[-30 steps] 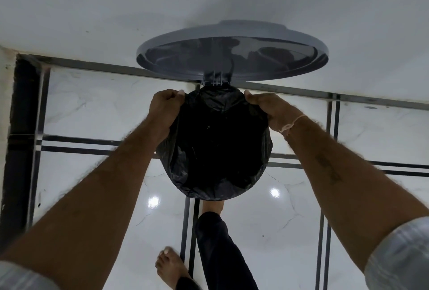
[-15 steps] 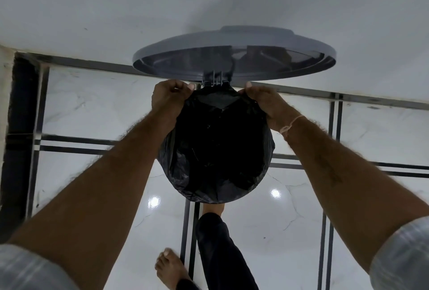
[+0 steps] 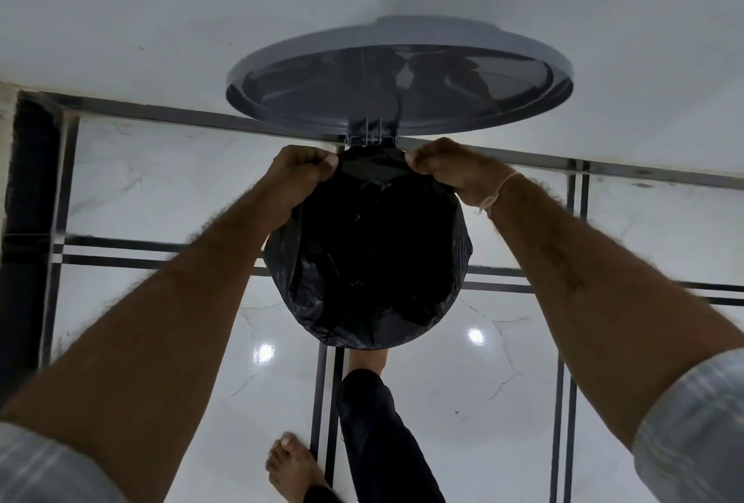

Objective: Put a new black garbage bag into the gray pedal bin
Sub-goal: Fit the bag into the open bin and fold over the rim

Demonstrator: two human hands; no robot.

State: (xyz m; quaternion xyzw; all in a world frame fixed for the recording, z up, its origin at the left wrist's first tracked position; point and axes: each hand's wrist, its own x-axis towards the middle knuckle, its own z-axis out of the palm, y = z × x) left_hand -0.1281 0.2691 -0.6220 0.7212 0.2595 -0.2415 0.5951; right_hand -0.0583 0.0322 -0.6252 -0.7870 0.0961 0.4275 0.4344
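Note:
I look straight down on the gray pedal bin, whose round lid point(image 3: 398, 75) stands raised at the far side on its hinge point(image 3: 368, 134). The black garbage bag point(image 3: 368, 261) lines the bin's mouth and is folded over the rim, hiding the bin's body. My left hand point(image 3: 304, 170) pinches the bag's edge at the back left of the rim, close to the hinge. My right hand point(image 3: 447, 166) pinches the bag's edge at the back right. The two hands are close together on either side of the hinge.
The bin stands against a white wall point(image 3: 201, 19) on a glossy white marble floor point(image 3: 475, 402) with dark inlay strips. My right foot point(image 3: 368, 359) rests at the bin's near base, my bare left foot point(image 3: 292, 466) on the floor behind it. A dark vertical edge point(image 3: 28, 220) runs at far left.
Both hands have slid along the rim toward the hinge, drawing the bag's edge with them and coming closer together. The lid has stayed raised.

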